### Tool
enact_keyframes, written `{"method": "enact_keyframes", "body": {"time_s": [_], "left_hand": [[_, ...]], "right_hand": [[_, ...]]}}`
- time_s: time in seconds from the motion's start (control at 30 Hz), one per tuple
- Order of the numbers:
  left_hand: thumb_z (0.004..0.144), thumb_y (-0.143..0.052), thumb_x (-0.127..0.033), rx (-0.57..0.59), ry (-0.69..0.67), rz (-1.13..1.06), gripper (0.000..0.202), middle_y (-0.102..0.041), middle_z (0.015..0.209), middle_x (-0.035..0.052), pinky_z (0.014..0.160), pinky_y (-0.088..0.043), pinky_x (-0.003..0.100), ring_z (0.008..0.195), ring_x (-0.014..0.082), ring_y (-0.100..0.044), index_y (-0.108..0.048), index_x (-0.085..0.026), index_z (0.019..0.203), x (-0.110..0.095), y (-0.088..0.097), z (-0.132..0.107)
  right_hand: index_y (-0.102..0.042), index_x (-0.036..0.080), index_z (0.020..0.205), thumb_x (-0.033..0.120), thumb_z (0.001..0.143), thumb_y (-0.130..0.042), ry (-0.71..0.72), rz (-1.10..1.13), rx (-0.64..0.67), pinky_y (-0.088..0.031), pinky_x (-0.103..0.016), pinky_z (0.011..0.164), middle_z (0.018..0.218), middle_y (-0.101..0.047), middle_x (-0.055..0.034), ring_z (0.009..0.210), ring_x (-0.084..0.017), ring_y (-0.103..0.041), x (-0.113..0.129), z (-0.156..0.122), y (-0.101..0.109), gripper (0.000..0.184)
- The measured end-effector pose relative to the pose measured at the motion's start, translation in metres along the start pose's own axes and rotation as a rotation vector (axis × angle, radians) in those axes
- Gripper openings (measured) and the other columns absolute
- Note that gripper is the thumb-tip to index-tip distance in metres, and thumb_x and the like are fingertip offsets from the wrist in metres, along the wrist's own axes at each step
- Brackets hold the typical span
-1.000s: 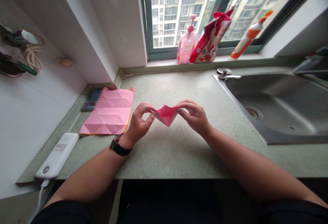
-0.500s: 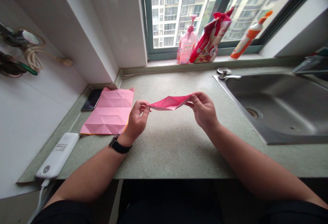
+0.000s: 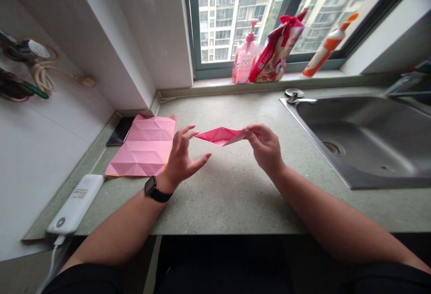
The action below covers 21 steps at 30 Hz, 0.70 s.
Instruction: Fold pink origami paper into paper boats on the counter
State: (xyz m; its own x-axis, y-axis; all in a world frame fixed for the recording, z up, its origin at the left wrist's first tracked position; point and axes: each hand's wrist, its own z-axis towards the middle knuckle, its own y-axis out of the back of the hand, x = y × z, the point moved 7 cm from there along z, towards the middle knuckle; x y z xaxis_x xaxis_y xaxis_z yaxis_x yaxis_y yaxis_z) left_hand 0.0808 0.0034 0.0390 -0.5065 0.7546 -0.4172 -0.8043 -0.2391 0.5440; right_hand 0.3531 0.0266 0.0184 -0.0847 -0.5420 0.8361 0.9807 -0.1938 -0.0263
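A folded pink paper boat (image 3: 220, 138), pointed at its left end and spread open along the top, hangs above the counter (image 3: 232, 195). My right hand (image 3: 266, 146) pinches its right end between thumb and fingers. Just left of the boat, my left hand (image 3: 183, 157) is open, thumb and fingers apart, fingertips close to the left point. Whether a fingertip still touches the paper I cannot tell. Creased pink paper sheets (image 3: 143, 146) lie flat on the counter beyond my left wrist, which wears a black watch (image 3: 153, 188).
A dark phone (image 3: 119, 131) lies partly under the sheets. The white power bank (image 3: 76, 204) with a cable is at the left front edge. A steel sink (image 3: 316, 139) fills the right side. The windowsill holds a pink pump bottle (image 3: 245, 60), a red bag (image 3: 278, 51) and an orange-white bottle (image 3: 325, 51).
My left hand has let go of the paper boat's left end and spread its fingers. My right hand, still pinching the other end, has shifted slightly left.
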Motion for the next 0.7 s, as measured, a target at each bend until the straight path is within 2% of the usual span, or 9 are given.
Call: {"method": "enact_keyframes", "body": {"time_s": [0.1,0.2,0.3,0.37,0.47,0.5,0.6,0.7], "left_hand": [[0.096,-0.085,-0.05,0.13,-0.094,0.125,0.049,-0.049,0.166,0.0175,0.126,-0.045,0.06,0.153,0.0381,-0.051,-0.065,-0.027,0.135,-0.013,-0.007,0.0],[0.098,-0.082,-0.044,0.234,-0.11,0.186,0.029,-0.05,0.169,0.0156,0.124,-0.046,0.061,0.151,0.0392,-0.054,-0.076,-0.027,0.121,-0.016,-0.017,-0.001],[0.104,-0.074,-0.03,0.275,-0.094,0.139,0.011,-0.063,0.159,0.0138,0.114,-0.055,0.053,0.139,0.0338,-0.066,-0.078,-0.025,0.112,-0.018,-0.022,-0.002],[0.106,-0.069,-0.024,0.263,-0.073,0.073,0.009,-0.075,0.143,0.0112,0.105,-0.059,0.046,0.127,0.0287,-0.074,-0.076,-0.024,0.112,-0.019,-0.021,-0.001],[0.107,-0.065,-0.021,0.209,-0.01,-0.019,0.01,-0.083,0.117,0.0075,0.095,-0.061,0.039,0.107,0.0235,-0.079,-0.073,-0.023,0.114,-0.018,-0.017,-0.001],[0.107,-0.065,-0.021,0.186,0.028,-0.053,0.01,-0.083,0.111,0.0066,0.091,-0.062,0.036,0.102,0.0221,-0.079,-0.072,-0.022,0.114,-0.016,-0.016,-0.001],[0.105,-0.069,-0.023,0.135,0.165,-0.181,0.015,-0.082,0.107,0.0048,0.082,-0.063,0.03,0.089,0.018,-0.078,-0.07,-0.022,0.12,-0.008,-0.014,-0.003],[0.103,-0.071,-0.025,0.156,0.285,-0.317,0.016,-0.082,0.108,0.0042,0.081,-0.064,0.029,0.086,0.0164,-0.078,-0.072,-0.022,0.119,0.0,-0.021,-0.005]], "right_hand": [[-0.077,0.028,0.098,0.045,0.103,-0.075,0.057,-0.078,0.099,-0.064,-0.036,0.076,0.096,-0.076,-0.0025,0.091,-0.021,-0.074,0.015,-0.009,-0.013,0.018],[-0.077,0.028,0.099,0.037,0.105,-0.072,0.113,-0.108,0.191,-0.062,-0.038,0.078,0.098,-0.077,-0.0033,0.093,-0.021,-0.074,0.027,-0.014,-0.023,0.012],[-0.078,0.03,0.102,0.031,0.105,-0.072,0.186,-0.118,0.222,-0.061,-0.04,0.082,0.098,-0.077,-0.0031,0.094,-0.022,-0.073,0.037,-0.016,-0.024,0.007],[-0.078,0.03,0.103,0.03,0.106,-0.071,0.203,-0.116,0.22,-0.061,-0.04,0.084,0.098,-0.077,-0.0028,0.094,-0.022,-0.074,0.038,-0.016,-0.023,0.008],[-0.075,0.03,0.109,0.037,0.106,-0.072,0.137,-0.089,0.22,-0.064,-0.041,0.085,0.104,-0.078,-0.0036,0.097,-0.022,-0.075,0.029,-0.015,-0.021,0.008],[-0.074,0.03,0.115,0.04,0.104,-0.074,0.094,-0.076,0.234,-0.065,-0.041,0.087,0.107,-0.078,-0.0041,0.099,-0.023,-0.075,0.024,-0.015,-0.022,0.014],[-0.065,0.031,0.131,0.05,0.096,-0.082,-0.05,-0.058,0.314,-0.066,-0.043,0.091,0.111,-0.078,-0.0047,0.102,-0.024,-0.076,0.006,-0.017,-0.029,0.043],[-0.061,0.029,0.135,0.055,0.096,-0.081,-0.155,-0.081,0.365,-0.065,-0.044,0.09,0.1,-0.077,-0.003,0.095,-0.023,-0.076,-0.008,-0.019,-0.035,0.051]]}}
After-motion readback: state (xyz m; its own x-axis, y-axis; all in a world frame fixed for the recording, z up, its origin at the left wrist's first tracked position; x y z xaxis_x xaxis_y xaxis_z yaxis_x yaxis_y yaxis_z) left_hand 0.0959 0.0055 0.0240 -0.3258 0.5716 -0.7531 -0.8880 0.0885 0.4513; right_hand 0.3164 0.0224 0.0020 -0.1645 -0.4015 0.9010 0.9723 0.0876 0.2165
